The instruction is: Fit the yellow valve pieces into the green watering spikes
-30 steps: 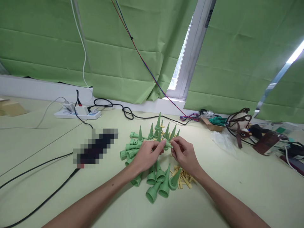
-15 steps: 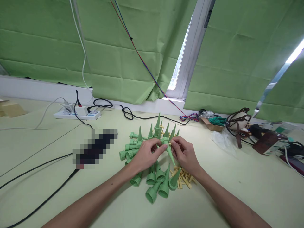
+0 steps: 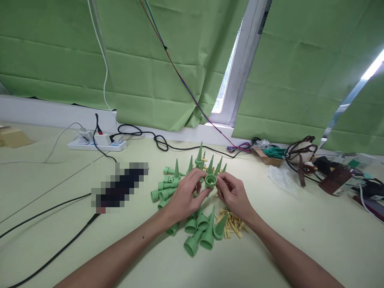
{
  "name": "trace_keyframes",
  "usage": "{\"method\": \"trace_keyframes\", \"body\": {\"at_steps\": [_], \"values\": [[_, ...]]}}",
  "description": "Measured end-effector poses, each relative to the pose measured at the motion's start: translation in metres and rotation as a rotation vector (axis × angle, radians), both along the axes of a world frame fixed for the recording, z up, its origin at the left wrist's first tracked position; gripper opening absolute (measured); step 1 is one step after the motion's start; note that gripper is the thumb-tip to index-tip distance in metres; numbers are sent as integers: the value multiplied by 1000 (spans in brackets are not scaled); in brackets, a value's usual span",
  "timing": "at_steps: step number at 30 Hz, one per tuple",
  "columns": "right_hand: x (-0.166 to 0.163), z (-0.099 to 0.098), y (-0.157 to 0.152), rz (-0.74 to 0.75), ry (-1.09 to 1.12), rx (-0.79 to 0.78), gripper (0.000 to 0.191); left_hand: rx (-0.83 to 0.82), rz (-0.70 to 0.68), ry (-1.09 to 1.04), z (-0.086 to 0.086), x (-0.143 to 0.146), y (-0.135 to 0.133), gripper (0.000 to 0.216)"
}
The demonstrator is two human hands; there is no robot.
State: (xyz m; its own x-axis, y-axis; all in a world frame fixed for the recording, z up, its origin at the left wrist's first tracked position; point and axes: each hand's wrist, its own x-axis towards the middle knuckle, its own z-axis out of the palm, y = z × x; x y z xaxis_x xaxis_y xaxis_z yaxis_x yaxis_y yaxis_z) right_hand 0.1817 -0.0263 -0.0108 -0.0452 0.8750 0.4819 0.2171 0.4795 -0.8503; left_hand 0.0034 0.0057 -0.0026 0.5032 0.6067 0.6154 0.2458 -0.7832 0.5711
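Green cone [image 3: 211, 185] is up in both hands, over the middle of the table [image 3: 240, 264], between the far group of cones and the near one. Change: half a second ago its tip slanted toward the near edge; now its open mouth faces the camera and the taper is hidden behind it. Reads to me as a reorientation of the part, with the socket now exposed for a look or for handling; no finished step visible. Left hand [image 3: 187, 194]: thumb and index clamped on the cone's left and lower side. Right hand [image 3: 232, 190]: thumb and fingers bunched at the right of the rim; can't tell if they grip the rim or a small piece hidden there. Containers: held cone's mouth shows an inner ring, no loose part that I can make out. Lying cones [image 3: 192, 245] toward the near edge have open mouths, hollow as far as they show. Standing cones [image 3: 200, 154] sit tip up on the far side, some with yellow bits beside them. Yellow pieces [image 3: 234, 226] lie loose in a pile right of the lying cones, uncontained. Cardboard box [image 3: 270, 161] by the far edge, right side, holds green material [image 3: 274, 152]; clear plastic bag [image 3: 280, 176] just in front, contents unclear.
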Motion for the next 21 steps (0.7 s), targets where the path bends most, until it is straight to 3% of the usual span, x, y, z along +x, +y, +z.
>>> {"method": "trace_keyframes", "body": {"at_steps": [6, 12, 21], "values": [[-2, 0, 0, 3, 20, -21, 29, 62, 1, 8, -1, 2, -1, 19], [-3, 2, -1, -21, 26, -4, 28, -110, 109, 0, 2, 3, -1, 14], [-2, 2, -1, -53, 66, 26, 26, -404, -19, -91, 7, 4, -1, 36]]}}
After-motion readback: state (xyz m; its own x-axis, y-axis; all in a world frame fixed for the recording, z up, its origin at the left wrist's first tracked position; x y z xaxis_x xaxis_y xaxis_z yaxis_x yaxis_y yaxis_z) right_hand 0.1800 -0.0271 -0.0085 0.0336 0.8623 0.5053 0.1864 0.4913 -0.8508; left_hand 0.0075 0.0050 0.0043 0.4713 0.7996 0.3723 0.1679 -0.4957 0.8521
